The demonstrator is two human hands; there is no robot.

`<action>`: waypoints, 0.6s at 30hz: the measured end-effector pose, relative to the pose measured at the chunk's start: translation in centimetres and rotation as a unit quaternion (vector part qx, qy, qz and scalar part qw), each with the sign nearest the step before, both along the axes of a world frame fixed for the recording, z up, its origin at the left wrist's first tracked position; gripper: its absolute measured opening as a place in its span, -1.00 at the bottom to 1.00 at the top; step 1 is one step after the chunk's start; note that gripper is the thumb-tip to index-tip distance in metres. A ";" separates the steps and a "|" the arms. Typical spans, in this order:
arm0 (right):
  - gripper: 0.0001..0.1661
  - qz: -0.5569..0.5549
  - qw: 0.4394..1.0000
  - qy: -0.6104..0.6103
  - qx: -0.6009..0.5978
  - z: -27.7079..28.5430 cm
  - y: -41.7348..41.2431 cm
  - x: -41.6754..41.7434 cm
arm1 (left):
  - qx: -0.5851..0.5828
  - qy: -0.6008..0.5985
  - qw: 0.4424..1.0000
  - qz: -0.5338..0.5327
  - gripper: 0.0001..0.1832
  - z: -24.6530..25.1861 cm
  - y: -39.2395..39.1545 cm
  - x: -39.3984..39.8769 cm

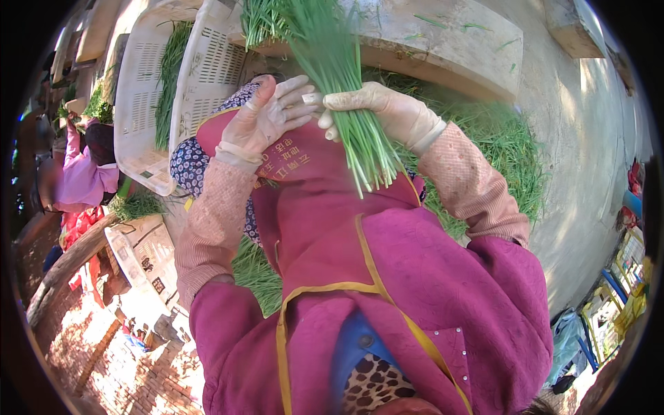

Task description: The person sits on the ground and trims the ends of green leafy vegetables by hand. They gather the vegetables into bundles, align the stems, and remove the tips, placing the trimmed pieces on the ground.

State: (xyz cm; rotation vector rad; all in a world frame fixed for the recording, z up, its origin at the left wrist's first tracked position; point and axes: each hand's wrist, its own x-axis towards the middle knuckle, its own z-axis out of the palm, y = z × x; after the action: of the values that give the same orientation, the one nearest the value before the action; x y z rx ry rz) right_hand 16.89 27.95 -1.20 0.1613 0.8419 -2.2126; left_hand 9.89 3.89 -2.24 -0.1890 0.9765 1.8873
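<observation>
My right hand [386, 110], in a thin pale glove, is closed around a bunch of long green chives [365, 150]. Their whitish stem ends hang over the maroon apron [316, 207] on my lap, which bears writing. The leafy tops stretch away from me over a pale slab bench [451, 39] and are blurred. My left hand [270, 111], gloved too, is held palm up beside the bunch with fingers spread and nothing in it. Its fingertips come close to my right fingers; whether they touch, I cannot tell. Another bundle of chives [262, 23] lies on the bench's left end.
White plastic crates [181, 129] stand to my left, with chives [174, 88] inside one. Loose greens [511, 155] are heaped on the floor at my right. A co-worker [88, 174] is at the far left, near a wooden log [67, 270]. Plastic bags [568, 337] lie at lower right.
</observation>
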 end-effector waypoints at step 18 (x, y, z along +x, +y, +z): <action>0.05 0.028 0.831 0.290 0.474 2.9 0.0 5.4 | -0.051 -0.088 0.964 0.246 -0.71 -0.8 2.9 -1.8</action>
State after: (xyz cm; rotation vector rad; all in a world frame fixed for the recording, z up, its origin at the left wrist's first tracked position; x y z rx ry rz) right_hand 22.27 27.93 1.69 -0.0842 2.2053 -1.5852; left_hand 8.07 6.78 -3.04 -0.7032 0.9634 2.2177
